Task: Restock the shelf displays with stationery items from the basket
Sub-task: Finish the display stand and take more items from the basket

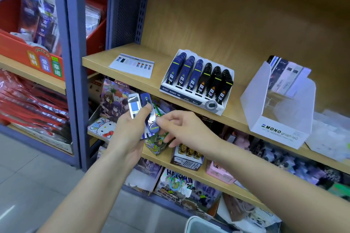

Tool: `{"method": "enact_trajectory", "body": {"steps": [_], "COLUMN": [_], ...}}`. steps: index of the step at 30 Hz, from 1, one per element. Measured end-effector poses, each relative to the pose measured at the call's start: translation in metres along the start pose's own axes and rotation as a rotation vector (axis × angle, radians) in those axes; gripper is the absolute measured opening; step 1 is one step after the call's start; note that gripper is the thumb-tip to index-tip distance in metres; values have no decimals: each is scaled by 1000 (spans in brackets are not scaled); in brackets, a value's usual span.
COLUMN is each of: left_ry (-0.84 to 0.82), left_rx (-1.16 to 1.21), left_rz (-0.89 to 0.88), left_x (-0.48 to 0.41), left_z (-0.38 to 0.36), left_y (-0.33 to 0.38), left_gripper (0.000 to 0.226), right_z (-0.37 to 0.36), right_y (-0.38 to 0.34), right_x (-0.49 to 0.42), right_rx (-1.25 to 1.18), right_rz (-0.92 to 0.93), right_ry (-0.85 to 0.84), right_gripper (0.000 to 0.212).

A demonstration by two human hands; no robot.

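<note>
Basket first: pale grey plastic basket (203, 223) sat at the bottom edge below your forearms, only its rim in view. Your left hand (130, 136) was up in front of the lower shelves, fingers curled round a small fan of flat plastic lead-refill cases. A silver-white case with a blue square (134, 105) sat on the left, a blue case with a round cap (150, 119) just beside it, your thumb pressed across both. Your right hand (182, 128) was at the blue case's lower end, thumb and forefinger pinching it near the cap, other fingers loosely curled beneath. So the stock was in hand, below and left of the display tray.

Light wooden shelf board (151, 83) above the hands carried three things, well apart:
- flat white printed card (132, 65) at left
- white cardboard display tray (197, 83) in the middle, three rows of blue cases and three of black, all leaning back
- white MONO graph display box (278, 111) at right, a few packs standing at its back

Lower shelves held colourful packs, too blurred to name. Red cardboard bins (28, 51) sat on the next unit at left.
</note>
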State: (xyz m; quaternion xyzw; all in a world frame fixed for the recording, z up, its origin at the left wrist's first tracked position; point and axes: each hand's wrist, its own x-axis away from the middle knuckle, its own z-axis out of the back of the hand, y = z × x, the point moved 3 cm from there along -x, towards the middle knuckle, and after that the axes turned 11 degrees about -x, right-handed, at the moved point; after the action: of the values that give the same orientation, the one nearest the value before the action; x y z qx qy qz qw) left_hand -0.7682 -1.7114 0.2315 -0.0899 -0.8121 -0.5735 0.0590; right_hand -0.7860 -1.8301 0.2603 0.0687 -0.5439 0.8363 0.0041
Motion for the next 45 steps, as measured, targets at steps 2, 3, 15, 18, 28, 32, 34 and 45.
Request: {"method": "enact_trajectory", "body": {"steps": [2, 3, 15, 18, 28, 32, 34, 45], "left_ry": [-7, -10, -54, -51, -78, -63, -58, -23], "left_rx": [-36, -56, -58, -24, 1, 10, -2, -134], "left_rz": [-5, -12, -33, -38, -79, -66, -38, -9], "left_x": [-1, -1, -4, -6, -5, -4, -4, -7], "left_z": [-3, -4, -12, -9, -6, -6, -7, -8], "left_y": [-3, -4, -9, -9, -6, -5, -5, -9], "left_gripper": [16, 16, 16, 18, 19, 17, 15, 22], "right_z": [-2, -2, 75, 91, 98, 100, 100, 93], "right_y": [2, 2, -26, -39, -65, -68, -71, -85], "right_x": [2, 4, 5, -3, -31, -36, -38, -52], "right_rx": [-133, -195, 30, 274, 512, 583, 610, 656], "right_rz": [-41, -61, 296, 395, 528, 534, 548, 501], "right_ry": [8, 7, 436, 521, 471, 442, 425, 320], "right_gripper": [12, 10, 12, 6, 9, 9, 10, 8]}}
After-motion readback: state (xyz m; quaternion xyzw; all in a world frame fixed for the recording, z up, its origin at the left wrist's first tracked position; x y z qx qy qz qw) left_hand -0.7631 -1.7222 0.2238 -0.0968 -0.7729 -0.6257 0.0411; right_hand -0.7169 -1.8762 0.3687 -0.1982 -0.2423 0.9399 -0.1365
